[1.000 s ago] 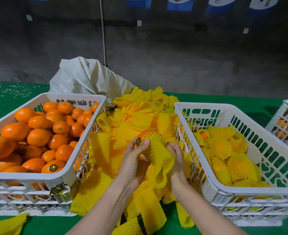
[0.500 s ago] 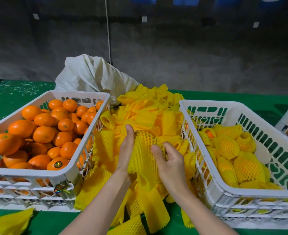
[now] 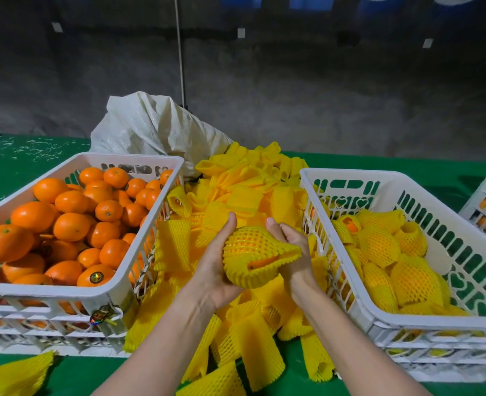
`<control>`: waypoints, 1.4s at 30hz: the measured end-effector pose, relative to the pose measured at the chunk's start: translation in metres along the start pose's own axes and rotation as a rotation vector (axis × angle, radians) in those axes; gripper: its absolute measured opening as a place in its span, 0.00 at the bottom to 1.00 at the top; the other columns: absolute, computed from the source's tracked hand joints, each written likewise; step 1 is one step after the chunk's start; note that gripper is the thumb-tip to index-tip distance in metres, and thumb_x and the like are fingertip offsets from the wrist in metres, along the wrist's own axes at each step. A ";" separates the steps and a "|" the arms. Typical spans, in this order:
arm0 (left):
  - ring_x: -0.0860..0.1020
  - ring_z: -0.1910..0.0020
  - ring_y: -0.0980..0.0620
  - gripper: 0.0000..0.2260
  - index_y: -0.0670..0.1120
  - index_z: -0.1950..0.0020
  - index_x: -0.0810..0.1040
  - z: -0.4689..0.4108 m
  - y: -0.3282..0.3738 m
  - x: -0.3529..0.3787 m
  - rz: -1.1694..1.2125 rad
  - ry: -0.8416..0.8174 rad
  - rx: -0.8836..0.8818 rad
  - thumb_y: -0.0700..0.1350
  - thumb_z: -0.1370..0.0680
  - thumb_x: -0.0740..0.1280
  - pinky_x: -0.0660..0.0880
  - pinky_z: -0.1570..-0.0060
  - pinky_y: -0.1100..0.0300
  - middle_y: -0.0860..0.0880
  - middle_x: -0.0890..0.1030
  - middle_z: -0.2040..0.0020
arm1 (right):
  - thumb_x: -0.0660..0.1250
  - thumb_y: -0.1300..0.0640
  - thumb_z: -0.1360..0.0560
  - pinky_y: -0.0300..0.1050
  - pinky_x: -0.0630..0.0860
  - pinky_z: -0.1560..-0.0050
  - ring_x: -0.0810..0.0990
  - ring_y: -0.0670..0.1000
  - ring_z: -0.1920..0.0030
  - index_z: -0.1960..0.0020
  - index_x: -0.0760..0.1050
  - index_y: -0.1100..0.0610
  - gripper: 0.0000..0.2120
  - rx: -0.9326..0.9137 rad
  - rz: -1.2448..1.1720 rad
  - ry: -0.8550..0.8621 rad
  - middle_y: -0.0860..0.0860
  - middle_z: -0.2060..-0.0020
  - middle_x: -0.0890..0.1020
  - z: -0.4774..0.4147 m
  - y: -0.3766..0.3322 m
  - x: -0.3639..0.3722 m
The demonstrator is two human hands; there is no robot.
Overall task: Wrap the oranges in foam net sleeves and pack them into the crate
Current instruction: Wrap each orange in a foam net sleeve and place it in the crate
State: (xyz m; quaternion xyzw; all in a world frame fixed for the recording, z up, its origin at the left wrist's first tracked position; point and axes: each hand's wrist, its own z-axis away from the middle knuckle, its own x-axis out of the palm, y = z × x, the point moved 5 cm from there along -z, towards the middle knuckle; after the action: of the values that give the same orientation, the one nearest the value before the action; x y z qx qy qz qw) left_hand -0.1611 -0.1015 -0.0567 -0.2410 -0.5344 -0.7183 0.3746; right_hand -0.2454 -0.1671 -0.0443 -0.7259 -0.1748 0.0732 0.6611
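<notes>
While the left hand (image 3: 211, 270) and right hand (image 3: 294, 252) curl round it dead centre, the orange (image 3: 260, 264) sits snug in its yellow foam net sleeve (image 3: 247, 241), peel peeking out the open end, crate (image 3: 350, 178) at 3 o'clock.

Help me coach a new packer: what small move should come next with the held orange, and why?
Probably carry the sleeved orange into the right crate: it looks almost fully covered, the left hand and right hand both hold it, and wrapped oranges lie there.
</notes>
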 end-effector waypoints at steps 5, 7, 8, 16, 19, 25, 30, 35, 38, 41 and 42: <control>0.82 0.49 0.42 0.22 0.43 0.44 0.81 -0.004 0.010 -0.006 0.032 0.154 0.184 0.59 0.26 0.64 0.78 0.51 0.48 0.40 0.83 0.48 | 0.54 0.49 0.19 0.53 0.76 0.51 0.79 0.59 0.54 0.54 0.78 0.58 0.18 0.133 0.040 -0.053 0.57 0.59 0.82 0.007 0.008 0.002; 0.82 0.50 0.44 0.16 0.47 0.47 0.79 -0.004 0.015 -0.012 -0.108 0.283 0.294 0.58 0.24 0.64 0.77 0.49 0.49 0.44 0.84 0.51 | 0.49 0.38 0.22 0.53 0.77 0.47 0.80 0.53 0.52 0.56 0.78 0.47 0.22 0.252 -0.020 -0.089 0.48 0.59 0.83 0.012 0.015 0.008; 0.82 0.53 0.46 0.13 0.48 0.53 0.79 -0.004 0.018 -0.017 -0.191 0.378 0.353 0.58 0.24 0.65 0.77 0.50 0.51 0.46 0.84 0.55 | 0.48 0.35 0.24 0.49 0.77 0.48 0.79 0.49 0.52 0.56 0.76 0.43 0.21 0.292 -0.064 -0.098 0.44 0.58 0.82 0.014 0.017 0.013; 0.61 0.71 0.50 0.21 0.41 0.71 0.67 0.007 0.032 -0.023 -0.517 0.607 0.884 0.49 0.22 0.66 0.59 0.66 0.54 0.46 0.62 0.73 | 0.47 0.32 0.24 0.55 0.72 0.40 0.77 0.55 0.43 0.44 0.74 0.46 0.25 0.487 -0.221 -0.026 0.51 0.45 0.80 0.018 0.038 0.022; 0.70 0.65 0.46 0.16 0.42 0.63 0.72 -0.003 0.023 -0.027 -0.250 0.531 0.688 0.50 0.20 0.63 0.68 0.61 0.54 0.43 0.73 0.68 | 0.55 0.37 0.25 0.52 0.73 0.47 0.78 0.57 0.45 0.42 0.78 0.50 0.23 0.561 -0.432 -0.046 0.54 0.47 0.82 0.018 0.038 0.023; 0.82 0.61 0.47 0.13 0.44 0.55 0.76 -0.012 0.020 -0.030 -0.109 0.427 0.430 0.53 0.20 0.61 0.77 0.59 0.53 0.47 0.84 0.64 | 0.58 0.43 0.25 0.58 0.71 0.36 0.76 0.60 0.39 0.38 0.77 0.56 0.23 0.625 -0.570 -0.095 0.58 0.42 0.80 0.013 0.035 0.023; 0.82 0.50 0.42 0.18 0.44 0.54 0.84 -0.011 0.023 -0.016 -0.245 0.217 0.437 0.57 0.30 0.67 0.78 0.47 0.48 0.40 0.84 0.51 | 0.56 0.41 0.25 0.51 0.74 0.48 0.78 0.60 0.46 0.45 0.78 0.54 0.21 0.649 -0.587 -0.081 0.58 0.48 0.82 0.013 0.037 0.020; 0.80 0.64 0.47 0.21 0.37 0.63 0.81 -0.008 0.023 -0.014 -0.473 0.278 0.618 0.54 0.26 0.64 0.76 0.63 0.58 0.42 0.82 0.64 | 0.56 0.45 0.23 0.55 0.75 0.45 0.77 0.61 0.43 0.38 0.76 0.56 0.21 0.573 -0.623 -0.025 0.60 0.42 0.79 0.011 0.032 0.022; 0.68 0.63 0.46 0.22 0.36 0.59 0.73 -0.004 0.032 -0.014 -0.704 0.401 0.714 0.57 0.26 0.64 0.65 0.62 0.52 0.40 0.70 0.64 | 0.55 0.46 0.21 0.47 0.76 0.57 0.79 0.54 0.53 0.48 0.76 0.48 0.12 0.427 -0.488 0.085 0.54 0.51 0.80 0.006 0.027 0.010; 0.77 0.62 0.48 0.22 0.45 0.51 0.75 -0.006 0.032 -0.021 -0.796 0.402 0.394 0.63 0.26 0.62 0.74 0.61 0.54 0.45 0.79 0.59 | 0.56 0.44 0.21 0.46 0.74 0.59 0.77 0.47 0.56 0.56 0.72 0.42 0.08 0.320 -0.223 0.108 0.48 0.55 0.78 0.003 0.017 -0.004; 0.81 0.62 0.49 0.23 0.47 0.50 0.76 -0.007 0.026 -0.021 -0.711 0.342 0.227 0.66 0.26 0.59 0.78 0.60 0.53 0.48 0.82 0.58 | 0.57 0.43 0.22 0.47 0.75 0.56 0.76 0.47 0.56 0.56 0.72 0.42 0.08 0.270 -0.127 0.099 0.48 0.55 0.77 0.002 0.016 -0.007</control>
State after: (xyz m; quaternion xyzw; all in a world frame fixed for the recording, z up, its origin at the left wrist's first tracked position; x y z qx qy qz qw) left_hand -0.1274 -0.1063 -0.0594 0.1243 -0.5902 -0.7693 0.2106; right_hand -0.2498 -0.1686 -0.0610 -0.6204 -0.1763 0.0182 0.7640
